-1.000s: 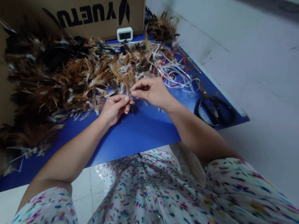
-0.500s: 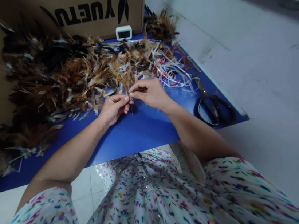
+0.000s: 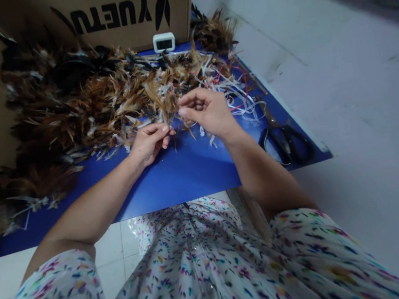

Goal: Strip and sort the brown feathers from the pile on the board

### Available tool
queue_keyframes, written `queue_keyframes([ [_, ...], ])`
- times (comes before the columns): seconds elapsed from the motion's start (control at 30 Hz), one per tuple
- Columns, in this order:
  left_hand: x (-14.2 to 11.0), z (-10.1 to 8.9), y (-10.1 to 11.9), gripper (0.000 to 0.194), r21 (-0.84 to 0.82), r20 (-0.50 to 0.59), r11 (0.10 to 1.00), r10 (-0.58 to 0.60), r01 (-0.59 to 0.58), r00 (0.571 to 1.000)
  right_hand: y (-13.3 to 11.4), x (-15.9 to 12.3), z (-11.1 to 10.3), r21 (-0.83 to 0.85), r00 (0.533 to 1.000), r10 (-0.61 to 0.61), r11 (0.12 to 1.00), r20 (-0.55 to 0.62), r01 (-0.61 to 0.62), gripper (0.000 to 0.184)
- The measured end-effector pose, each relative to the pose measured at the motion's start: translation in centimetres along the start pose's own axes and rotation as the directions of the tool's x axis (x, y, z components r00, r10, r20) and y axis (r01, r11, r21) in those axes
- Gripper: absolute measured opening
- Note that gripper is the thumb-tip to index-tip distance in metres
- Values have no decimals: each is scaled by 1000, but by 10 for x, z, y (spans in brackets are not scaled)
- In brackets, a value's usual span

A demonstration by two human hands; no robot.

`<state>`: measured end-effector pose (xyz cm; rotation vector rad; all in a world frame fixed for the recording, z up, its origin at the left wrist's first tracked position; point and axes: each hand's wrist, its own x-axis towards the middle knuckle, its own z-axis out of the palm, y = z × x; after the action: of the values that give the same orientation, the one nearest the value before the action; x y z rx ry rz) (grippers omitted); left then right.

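A wide heap of brown, black and white feathers (image 3: 79,106) lies on a blue sheet (image 3: 174,177). My left hand (image 3: 149,144) is closed in a pinch on a small bunch of brown feathers (image 3: 165,109) that stands up from its fingertips at the heap's near edge. My right hand (image 3: 209,111) hovers just right of that bunch, fingers curled and thumb against forefinger; I cannot make out anything between them.
Black scissors (image 3: 289,142) lie on the sheet's right side. Red and white strips (image 3: 238,93) tangle behind my right hand. A cardboard box (image 3: 122,12) and a small white timer (image 3: 163,41) stand at the back. Grey floor lies to the right.
My right hand has lifted up and to the right, away from my left fingertips. The left hand keeps its pinch on the feather bunch and has barely moved.
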<state>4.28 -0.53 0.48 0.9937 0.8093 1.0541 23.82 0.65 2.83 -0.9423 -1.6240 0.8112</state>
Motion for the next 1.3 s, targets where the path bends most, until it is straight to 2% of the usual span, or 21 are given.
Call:
queue_keyframes([
  [0.07,1,0,2,24,-12,-42,999,34,-35,999,2,0,-5,-85,999,-4,996,37,7,19],
  [0.17,2,-1,5,19,-19,-106,998,65,-67,992,5,-1,-7,-279,980,-18,957,200,74,6],
  [0.3,2,0,8,18,-18,-138,996,83,-87,987,12,-5,-2,-495,914,-28,834,406,245,17],
  [0.47,3,0,8,19,6,-161,997,80,-80,984,17,-8,6,-632,873,-4,688,488,356,20],
  [0.63,3,-2,6,18,-13,-143,996,87,-89,986,20,-8,13,-688,866,6,610,500,393,18],
  [0.83,3,-1,6,20,12,-161,996,94,-94,982,15,-3,4,-669,917,-53,667,396,327,20],
  [0.93,4,-2,5,22,19,-173,993,116,-115,978,12,-2,-1,-693,938,-55,659,344,293,21],
  [1.1,6,-5,1,21,28,-182,990,143,-140,973,10,-3,-4,-713,940,-113,624,322,319,20],
  [1.3,3,-4,-1,28,92,-131,988,134,-122,982,5,-4,-4,-709,935,-93,628,343,322,23],
])
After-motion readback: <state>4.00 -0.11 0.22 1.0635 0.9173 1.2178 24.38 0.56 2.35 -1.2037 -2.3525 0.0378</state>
